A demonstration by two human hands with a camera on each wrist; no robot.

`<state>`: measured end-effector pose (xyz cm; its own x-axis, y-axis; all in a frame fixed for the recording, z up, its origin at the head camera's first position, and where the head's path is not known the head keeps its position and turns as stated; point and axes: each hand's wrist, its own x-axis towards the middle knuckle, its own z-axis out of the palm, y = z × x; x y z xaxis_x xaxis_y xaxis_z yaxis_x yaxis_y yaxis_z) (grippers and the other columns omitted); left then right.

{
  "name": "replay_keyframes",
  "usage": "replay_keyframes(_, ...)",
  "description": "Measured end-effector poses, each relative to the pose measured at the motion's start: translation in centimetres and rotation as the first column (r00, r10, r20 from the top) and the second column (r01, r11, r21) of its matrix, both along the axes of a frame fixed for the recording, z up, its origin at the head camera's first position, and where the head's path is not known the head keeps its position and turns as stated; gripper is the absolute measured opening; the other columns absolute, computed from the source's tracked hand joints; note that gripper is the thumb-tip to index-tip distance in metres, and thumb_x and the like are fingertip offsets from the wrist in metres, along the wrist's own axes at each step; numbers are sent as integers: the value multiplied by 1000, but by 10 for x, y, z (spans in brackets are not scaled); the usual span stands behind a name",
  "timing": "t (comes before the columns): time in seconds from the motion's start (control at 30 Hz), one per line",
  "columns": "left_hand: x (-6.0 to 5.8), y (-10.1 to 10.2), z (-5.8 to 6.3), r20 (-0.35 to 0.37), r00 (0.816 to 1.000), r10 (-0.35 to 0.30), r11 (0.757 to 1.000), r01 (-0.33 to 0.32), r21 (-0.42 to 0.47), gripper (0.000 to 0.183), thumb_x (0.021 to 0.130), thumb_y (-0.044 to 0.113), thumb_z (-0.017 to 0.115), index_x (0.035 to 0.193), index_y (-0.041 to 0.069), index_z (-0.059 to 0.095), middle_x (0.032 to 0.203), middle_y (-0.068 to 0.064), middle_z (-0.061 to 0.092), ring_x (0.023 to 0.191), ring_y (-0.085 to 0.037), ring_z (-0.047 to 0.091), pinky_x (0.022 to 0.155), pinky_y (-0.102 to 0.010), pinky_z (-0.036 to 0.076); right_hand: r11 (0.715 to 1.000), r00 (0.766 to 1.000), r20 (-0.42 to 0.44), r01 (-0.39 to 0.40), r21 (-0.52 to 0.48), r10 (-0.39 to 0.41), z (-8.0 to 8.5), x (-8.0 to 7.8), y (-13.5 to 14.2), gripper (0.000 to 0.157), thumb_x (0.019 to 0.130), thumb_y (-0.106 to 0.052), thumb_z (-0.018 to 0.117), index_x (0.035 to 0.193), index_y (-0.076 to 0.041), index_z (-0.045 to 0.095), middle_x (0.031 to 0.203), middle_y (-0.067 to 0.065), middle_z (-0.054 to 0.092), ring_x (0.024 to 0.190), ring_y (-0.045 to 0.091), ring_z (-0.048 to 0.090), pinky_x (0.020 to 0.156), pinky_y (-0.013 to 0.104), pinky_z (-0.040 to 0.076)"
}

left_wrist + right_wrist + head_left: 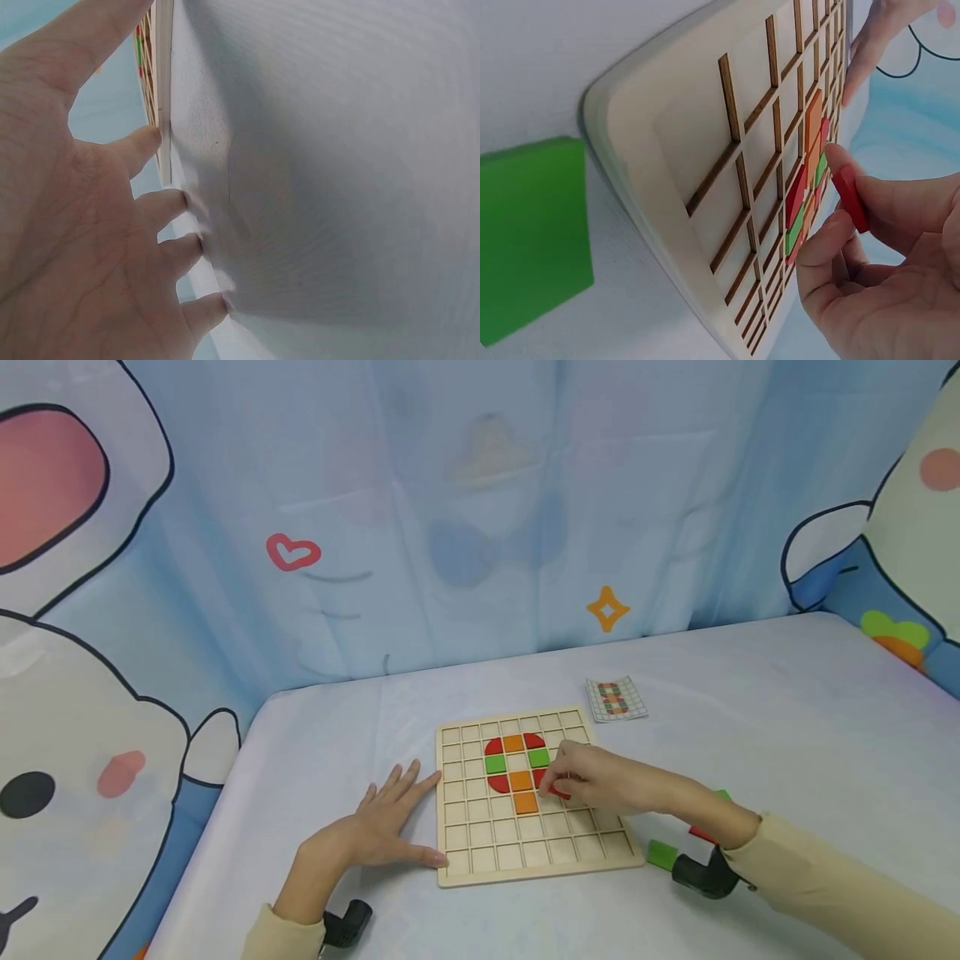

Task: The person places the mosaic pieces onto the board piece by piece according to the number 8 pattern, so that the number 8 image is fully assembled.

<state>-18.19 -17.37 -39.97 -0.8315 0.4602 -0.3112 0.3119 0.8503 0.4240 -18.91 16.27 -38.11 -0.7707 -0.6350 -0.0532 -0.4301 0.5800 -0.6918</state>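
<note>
A wooden grid board [540, 853] lies on the white cloth, holding red rounded tiles [498, 784], green tiles [496, 764] and orange tiles [526, 802] in its middle squares. My left hand [386, 831] is spread on the cloth, with its thumb and index fingertip against the board's left edge. Over the right part of the board, my right hand [603, 778] pinches a red tile [850, 199] between thumb and fingers, just above the squares. The held tile's full outline is partly hidden by the fingers.
A small pattern card [617, 699] lies behind the board's far right corner. Right of the board, a loose green tile [662, 855] rests on the cloth, and a red tile [702, 834] shows partly under my right forearm. A printed blue curtain [480, 568] hangs behind the table.
</note>
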Motion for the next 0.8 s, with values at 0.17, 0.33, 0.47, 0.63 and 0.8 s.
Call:
replay_keyframes(0.17, 0, 0, -1, 3, 1000, -3, 1000, 3, 2, 112, 83, 57, 84, 169, 21, 22, 176, -13, 6, 161, -37, 1, 127, -64, 5, 1000, 1000, -18, -1, -5, 1, -4, 1, -1, 19, 104, -2, 59, 102, -8, 77, 96, -1, 56, 87, 14, 47, 71, 24, 44)
replay_keyframes(0.33, -1, -1, -1, 9, 1000, -3, 1000, 3, 5, 112, 83, 58, 84, 169, 22, 21, 176, -13, 5, 161, -37, 0, 128, -64, 4, 1000, 1000, -18, 3, -24, -3, -5, 0, -2, 18, 103, -2, 61, 107, -5, 78, 91, -1, 55, 83, 14, 47, 67, 24, 42)
replay_keyframes(0.47, -1, 0, -1, 11, 1000, -2, 1000, 2, 6, 113, 83, 58, 84, 169, 22, 21, 176, -13, 5, 161, -37, -1, 128, -63, 4, 1000, 1000, 10, -4, -18, 4, -5, -1, -1, 18, 101, -2, 63, 111, -3, 78, 90, -1, 56, 83, 14, 48, 67, 23, 43)
replay_keyframes(0.63, 0, -1, 0, 5, 1000, -7, 1000, 7, 6, 112, 83, 57, 84, 169, 21, 22, 176, -14, 5, 161, -38, 0, 127, -64, 4, 1000, 998, 70, -7, 17, 6, -4, 1, 0, 20, 99, -3, 66, 116, -3, 78, 93, -2, 57, 86, 14, 50, 71, 23, 46)
replay_keyframes(0.8, -1, -1, 0, 7, 1000, -10, 1000, 10, 6, 112, 83, 56, 84, 169, 20, 22, 176, -15, 5, 161, -38, -1, 127, -65, 3, 1000, 994, 105, -7, 6, 6, -3, 5, 1, 18, 98, 3, 65, 109, -6, 77, 95, 0, 57, 87, 14, 51, 72, 23, 50)
